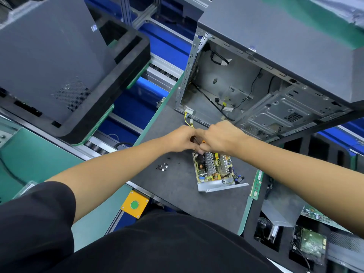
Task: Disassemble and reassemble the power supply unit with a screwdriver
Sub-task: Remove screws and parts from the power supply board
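Left hand (182, 139): fingers curled, pressed against the right hand; it seems to pinch the dark shaft of the screwdriver (197, 142), though the grip is mostly hidden.
Right hand (219, 137): closed round the screwdriver's orange handle, of which only a sliver shows between the two hands.
Hands together: they touch knuckle to knuckle, both over the far corner of the PSU (215, 171).
PSU: one, open, lying flat on the worktop (177, 184) just below and nearer the person than the hands; its circuit board with heat sinks and coils faces up, and a bent metal wall runs along its near edge.
PSU versus hands: its far left corner sits under the hands, the rest reaches toward the person and a little to the right.
Screws (163, 166): a small loose cluster on the worktop, left of the PSU and below the left hand; too small to count exactly.
Wires (188, 116): a yellow bundle with white plugs, just beyond the hands, leading toward the case (256, 91).
Case: one, open side facing the person, beyond the hands, standing on the worktop.
Second case (49, 66): one, closed, far left of the hands on a black tray.
RAM stick (256, 185): one, green, right of the PSU at the worktop's edge.
Button (134, 204): one, green on a yellow box, near the person, below the left forearm.
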The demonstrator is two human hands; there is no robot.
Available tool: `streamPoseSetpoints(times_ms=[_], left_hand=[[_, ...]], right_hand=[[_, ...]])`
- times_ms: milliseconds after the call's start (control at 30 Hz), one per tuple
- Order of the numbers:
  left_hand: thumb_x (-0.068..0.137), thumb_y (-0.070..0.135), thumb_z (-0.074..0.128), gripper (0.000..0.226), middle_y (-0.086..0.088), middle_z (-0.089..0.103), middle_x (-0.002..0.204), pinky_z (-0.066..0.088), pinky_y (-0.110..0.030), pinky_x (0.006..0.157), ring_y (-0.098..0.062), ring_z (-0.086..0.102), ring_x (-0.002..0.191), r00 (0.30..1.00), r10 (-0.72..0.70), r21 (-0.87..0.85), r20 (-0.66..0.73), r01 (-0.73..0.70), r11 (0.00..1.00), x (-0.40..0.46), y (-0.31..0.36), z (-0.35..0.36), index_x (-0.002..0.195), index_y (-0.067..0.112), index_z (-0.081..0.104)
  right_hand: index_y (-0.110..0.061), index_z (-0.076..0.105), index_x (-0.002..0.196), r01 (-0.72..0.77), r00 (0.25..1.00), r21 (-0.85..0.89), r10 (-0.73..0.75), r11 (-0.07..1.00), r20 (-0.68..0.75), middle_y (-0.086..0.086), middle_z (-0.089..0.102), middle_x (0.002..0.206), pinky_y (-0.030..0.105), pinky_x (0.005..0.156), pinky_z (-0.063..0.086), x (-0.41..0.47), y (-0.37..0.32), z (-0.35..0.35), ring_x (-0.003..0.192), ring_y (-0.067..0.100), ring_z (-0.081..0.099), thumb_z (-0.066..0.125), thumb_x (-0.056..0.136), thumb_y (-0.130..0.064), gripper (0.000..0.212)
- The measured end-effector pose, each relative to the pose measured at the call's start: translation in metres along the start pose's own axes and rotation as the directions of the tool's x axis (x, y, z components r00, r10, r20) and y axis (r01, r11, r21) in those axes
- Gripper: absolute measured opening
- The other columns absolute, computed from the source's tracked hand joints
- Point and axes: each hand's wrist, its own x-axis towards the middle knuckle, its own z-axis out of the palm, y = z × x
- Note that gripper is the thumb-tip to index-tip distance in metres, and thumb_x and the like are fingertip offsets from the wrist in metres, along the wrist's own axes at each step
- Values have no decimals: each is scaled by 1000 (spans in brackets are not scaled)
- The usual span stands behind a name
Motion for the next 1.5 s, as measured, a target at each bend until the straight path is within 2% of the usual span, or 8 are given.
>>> streamPoseSetpoints(times_ms=[167,300,400,667,900,1133,1367,1500], left_hand=[[81,15,85,22,-2,76,91,52,-35,84,-17,67,89,999,-10,57,44,7,998,0,1,-4,100,14,75],[69,29,93,35,18,67,71,43,-19,67,5,59,70,1000,3,38,15,-3,999,0,2,-4,78,42,62],[66,23,95,35,8,71,72,45,-23,63,-6,60,66,999,45,22,-30,-44,999,1,3,-1,73,35,63],[84,10,80,13,5,75,85,53,-30,81,2,66,81,996,58,89,71,-64,994,0,1,-4,90,19,72],[69,11,88,33,15,70,73,47,-18,65,3,61,69,997,61,32,-48,-60,998,-3,-3,3,70,36,67],[82,12,80,20,4,75,85,50,-29,74,-10,68,80,994,85,92,64,-91,992,-3,1,-6,85,30,72],[70,14,90,20,4,76,80,54,-38,76,-16,68,76,999,36,11,-17,-36,999,-5,2,0,85,18,79],[83,5,79,30,-3,77,86,54,-28,82,-5,69,81,999,11,5,53,-12,1000,-4,4,-3,93,32,71]], right_hand=[[-25,46,117,334,942,10,-333,942,-43,-1,62,109,36,50,42,-6,12,-3,59,29,48,33,94,-43,32],[-27,45,114,201,980,-47,-200,979,12,1,69,96,33,51,29,-2,5,0,72,29,63,39,101,-46,24],[-23,48,116,124,992,-134,-123,983,18,5,70,86,31,46,20,1,-4,-1,71,31,67,39,100,-50,33],[-31,42,125,359,933,-93,-353,929,75,-1,64,114,37,67,49,-4,11,-6,68,30,55,32,106,-41,24],[-18,55,119,29,998,-113,-22,993,57,6,72,94,33,54,31,0,-16,-4,79,31,70,42,101,-50,39],[-28,43,121,400,915,-119,-391,909,96,3,60,110,38,57,47,-2,6,-15,59,29,48,31,105,-32,20],[-19,46,129,-18,997,-5,19,1000,75,9,72,100,35,57,34,-3,-17,-3,86,34,70,43,101,-48,40],[-28,43,128,294,955,-38,-292,955,50,1,64,111,38,59,47,-4,3,-7,74,32,65,41,100,-38,30]])
